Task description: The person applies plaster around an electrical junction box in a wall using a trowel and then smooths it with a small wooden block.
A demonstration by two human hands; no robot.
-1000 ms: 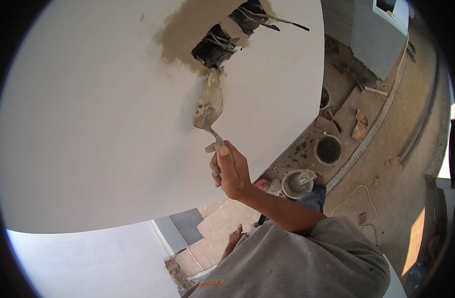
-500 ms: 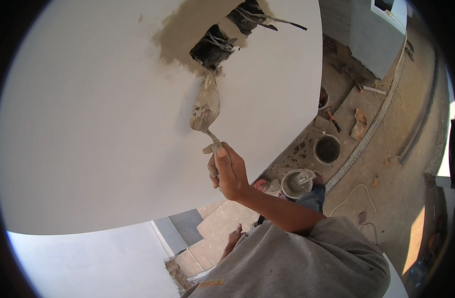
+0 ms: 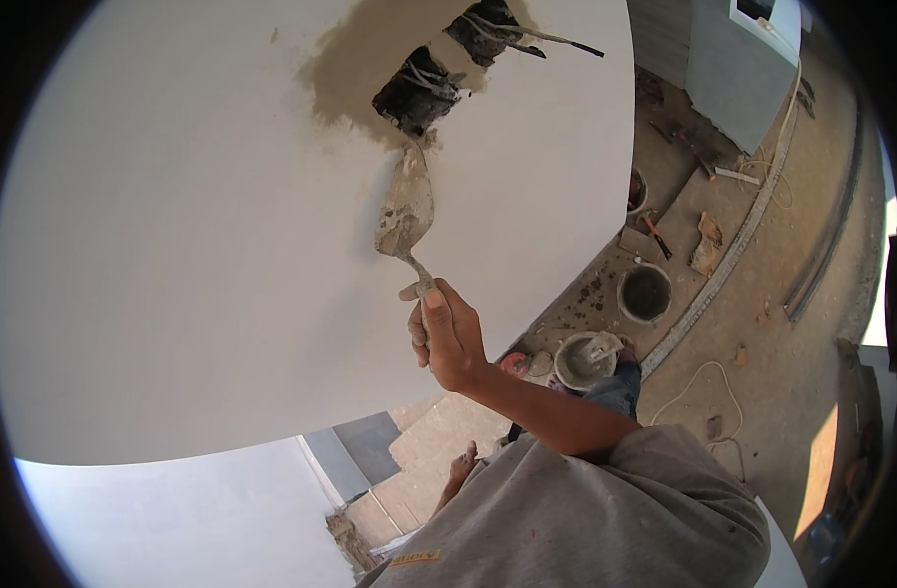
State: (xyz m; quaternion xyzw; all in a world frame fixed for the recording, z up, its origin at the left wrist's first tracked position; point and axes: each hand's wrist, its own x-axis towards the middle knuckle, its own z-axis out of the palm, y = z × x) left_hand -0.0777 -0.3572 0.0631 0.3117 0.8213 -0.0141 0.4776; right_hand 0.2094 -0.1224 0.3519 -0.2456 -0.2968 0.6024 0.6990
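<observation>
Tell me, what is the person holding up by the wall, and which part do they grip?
The right hand holds a mortar-caked pointed metal trowel by its handle, at the lower end.

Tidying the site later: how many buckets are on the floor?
3: a dark bucket near the floor channel, a mortar-filled pail by the person's knee, and a partly hidden bucket at the wall's edge. More may be hidden.

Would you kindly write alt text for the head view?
A right hand holds a mortar-caked trowel up to a white wall, its tip just below a rough hole with exposed wires. Buckets stand on the dusty floor below.
</observation>
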